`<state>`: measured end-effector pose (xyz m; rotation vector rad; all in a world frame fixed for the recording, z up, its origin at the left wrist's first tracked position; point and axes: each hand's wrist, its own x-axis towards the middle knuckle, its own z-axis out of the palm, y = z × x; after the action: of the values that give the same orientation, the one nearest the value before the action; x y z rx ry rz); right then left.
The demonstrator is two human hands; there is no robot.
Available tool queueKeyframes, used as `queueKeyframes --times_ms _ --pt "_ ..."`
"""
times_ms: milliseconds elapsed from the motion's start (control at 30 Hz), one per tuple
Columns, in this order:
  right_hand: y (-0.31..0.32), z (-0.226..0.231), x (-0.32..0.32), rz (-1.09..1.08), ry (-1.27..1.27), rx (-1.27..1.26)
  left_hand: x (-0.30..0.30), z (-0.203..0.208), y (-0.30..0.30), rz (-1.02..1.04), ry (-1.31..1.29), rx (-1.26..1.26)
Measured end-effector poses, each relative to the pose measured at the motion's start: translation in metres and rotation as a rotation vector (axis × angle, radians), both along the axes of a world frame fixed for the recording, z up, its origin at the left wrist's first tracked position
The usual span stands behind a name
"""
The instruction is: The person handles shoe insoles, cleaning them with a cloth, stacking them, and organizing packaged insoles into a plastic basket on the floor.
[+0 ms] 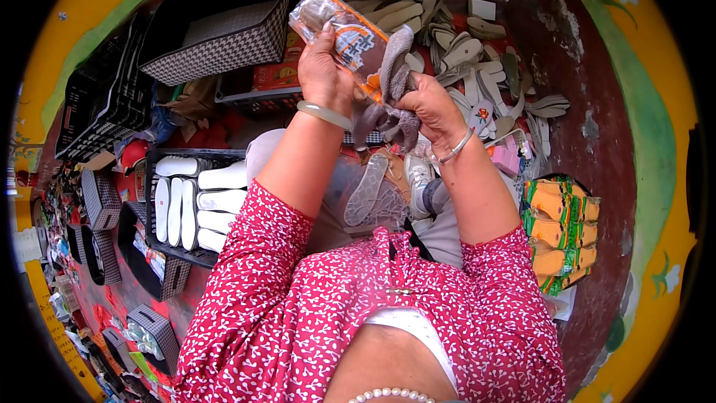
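Note:
My left hand (322, 75) grips a flat clear plastic package (356, 46) with orange trim and a brown item inside, tilted across the upper middle. In my right hand (438, 110) a crumpled grey cloth (394, 67) is bunched, its folds lying against the package's right end. Part of the package's lower edge is hidden by my left fingers and the cloth. Beneath my hands, a clear plastic sole-shaped piece (367, 188) lies near my lap, beside a tan insole (399, 175).
A heap of loose insoles (462, 56) lies ahead on the right. White insoles fill a black crate (201, 256) on the left. A houndstooth-patterned bin (216, 52) stands at far left. Packaged yellow-orange goods (559, 231) sit at right, near the dark red wall (597, 164).

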<state>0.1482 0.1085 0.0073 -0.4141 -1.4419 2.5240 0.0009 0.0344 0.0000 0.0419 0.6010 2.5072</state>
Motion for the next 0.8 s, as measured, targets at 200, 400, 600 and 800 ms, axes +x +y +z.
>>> queueKeyframes --times_ms 200,400,600,800 --pt "-0.006 -0.002 -0.002 -0.1 0.049 -0.078 0.011 0.002 0.003 0.053 0.046 -0.027" --pt "-0.012 -0.018 -0.008 -0.184 0.006 -0.172 0.018 -0.002 0.007 0.024 0.04 -0.014" --pt "-0.009 -0.001 -0.004 -0.137 0.041 -0.071 0.007 0.006 -0.002 0.019 -0.012 -0.041" --pt "-0.007 -0.002 -0.002 -0.157 0.018 -0.031 0.0 -0.002 -0.002 0.021 -0.024 -0.041"
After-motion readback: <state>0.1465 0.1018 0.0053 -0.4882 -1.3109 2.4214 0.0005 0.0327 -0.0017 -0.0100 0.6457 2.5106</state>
